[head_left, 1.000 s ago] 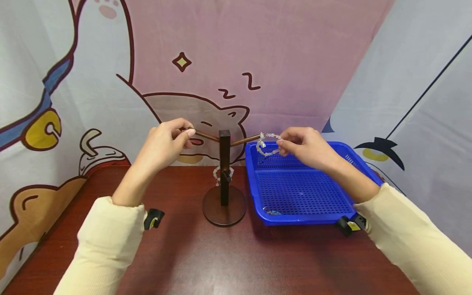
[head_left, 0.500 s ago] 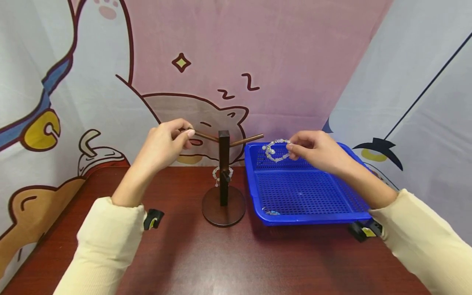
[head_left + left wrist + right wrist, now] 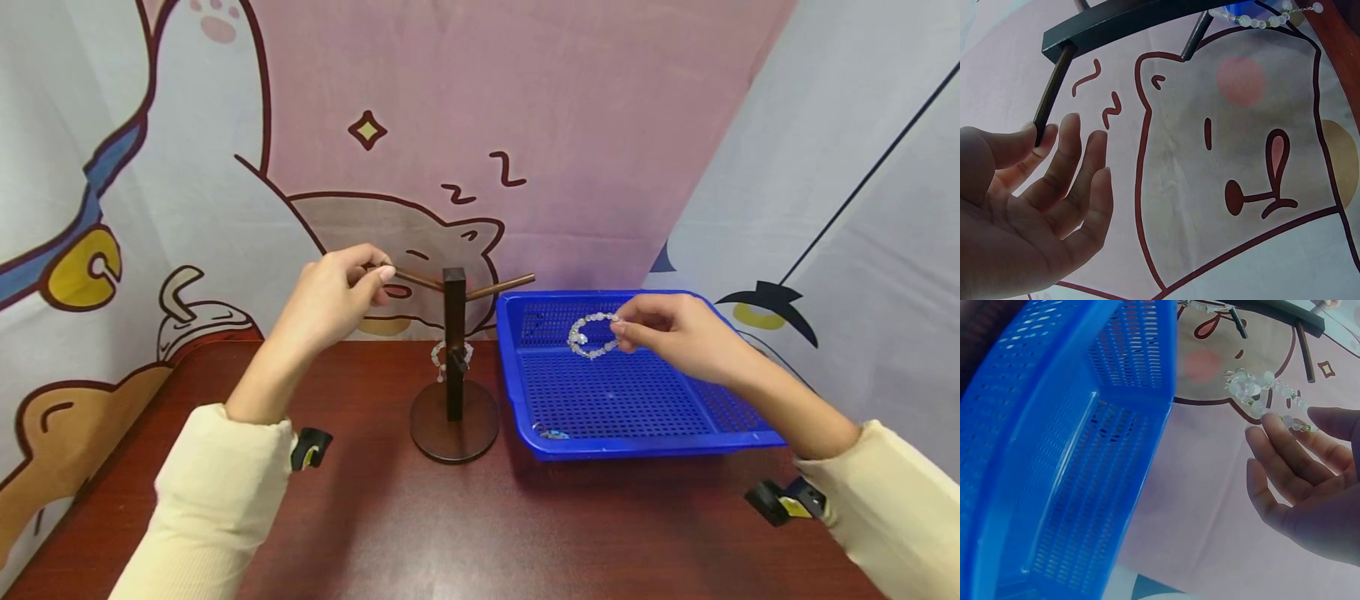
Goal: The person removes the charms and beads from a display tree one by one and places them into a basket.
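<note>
A dark wooden stand (image 3: 454,350) with angled pegs rises from a round base in the head view. My left hand (image 3: 330,287) pinches the tip of its upper left peg (image 3: 1054,94) between thumb and index finger, the other fingers loosely bent. Over the basket, my right hand (image 3: 667,329) pinches one side of a clear beaded bracelet (image 3: 592,336). In the right wrist view the bracelet (image 3: 1260,387) hangs from thumb and fingers, apart from the stand. The upper right peg (image 3: 501,287) carries nothing. Another beaded bracelet (image 3: 439,357) hangs lower on the stand, partly hidden by the post.
A blue perforated plastic basket (image 3: 622,446) stands right of the stand on the reddish-brown table (image 3: 450,533). A small bluish item (image 3: 553,434) lies in its near left corner. Behind the table hangs a cartoon-printed cloth (image 3: 600,125).
The right hand has drawn the bracelet away from the upper right peg's tip, moving right and down over the basket. The left hand keeps its hold on the left peg.
</note>
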Demonstrator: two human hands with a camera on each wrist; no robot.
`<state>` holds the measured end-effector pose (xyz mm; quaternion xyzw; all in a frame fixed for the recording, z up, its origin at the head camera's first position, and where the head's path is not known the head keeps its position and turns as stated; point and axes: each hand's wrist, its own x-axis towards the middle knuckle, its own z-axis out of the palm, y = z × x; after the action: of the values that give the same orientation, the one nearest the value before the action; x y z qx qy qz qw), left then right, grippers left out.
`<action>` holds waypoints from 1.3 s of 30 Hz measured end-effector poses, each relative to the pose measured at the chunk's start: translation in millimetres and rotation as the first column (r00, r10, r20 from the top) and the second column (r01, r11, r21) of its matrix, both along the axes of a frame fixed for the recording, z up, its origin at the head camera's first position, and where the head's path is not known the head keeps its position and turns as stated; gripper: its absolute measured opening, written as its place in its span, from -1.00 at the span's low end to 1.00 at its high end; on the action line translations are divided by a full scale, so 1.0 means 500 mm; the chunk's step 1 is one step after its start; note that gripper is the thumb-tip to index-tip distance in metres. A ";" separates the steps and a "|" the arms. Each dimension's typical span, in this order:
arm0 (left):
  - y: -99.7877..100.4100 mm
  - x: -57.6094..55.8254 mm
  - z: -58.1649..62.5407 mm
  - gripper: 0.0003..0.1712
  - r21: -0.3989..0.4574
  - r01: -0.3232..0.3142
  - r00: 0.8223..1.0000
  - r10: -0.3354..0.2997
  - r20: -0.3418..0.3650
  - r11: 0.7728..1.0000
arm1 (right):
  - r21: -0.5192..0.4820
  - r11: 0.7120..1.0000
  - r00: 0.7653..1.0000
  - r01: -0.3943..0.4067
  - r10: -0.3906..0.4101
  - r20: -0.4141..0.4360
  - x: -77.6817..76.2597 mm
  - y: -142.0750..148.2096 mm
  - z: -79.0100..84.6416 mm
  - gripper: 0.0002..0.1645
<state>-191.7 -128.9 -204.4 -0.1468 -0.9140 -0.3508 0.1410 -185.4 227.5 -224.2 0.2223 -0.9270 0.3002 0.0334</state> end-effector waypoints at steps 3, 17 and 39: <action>0.000 0.001 0.000 -0.83 0.001 0.004 1.000 -0.004 -0.001 1.000 | 0.017 1.000 1.000 -0.004 0.004 0.004 0.008 0.014 -0.010 -0.85; -0.001 0.000 -0.001 -0.85 0.003 -0.003 1.000 0.003 0.014 1.000 | 0.040 0.999 0.997 -0.013 0.011 0.070 0.039 0.054 -0.082 -0.89; 0.001 -0.006 -0.004 -0.83 -0.021 -0.025 1.000 0.025 0.003 0.999 | -0.014 0.995 0.984 -0.097 0.098 0.150 0.045 0.059 -0.147 -0.87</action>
<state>-194.7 -128.6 -206.4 -0.1362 -0.9197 -0.3396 0.1426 -163.0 257.1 -297.8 0.2439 -0.9140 0.3203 -0.0508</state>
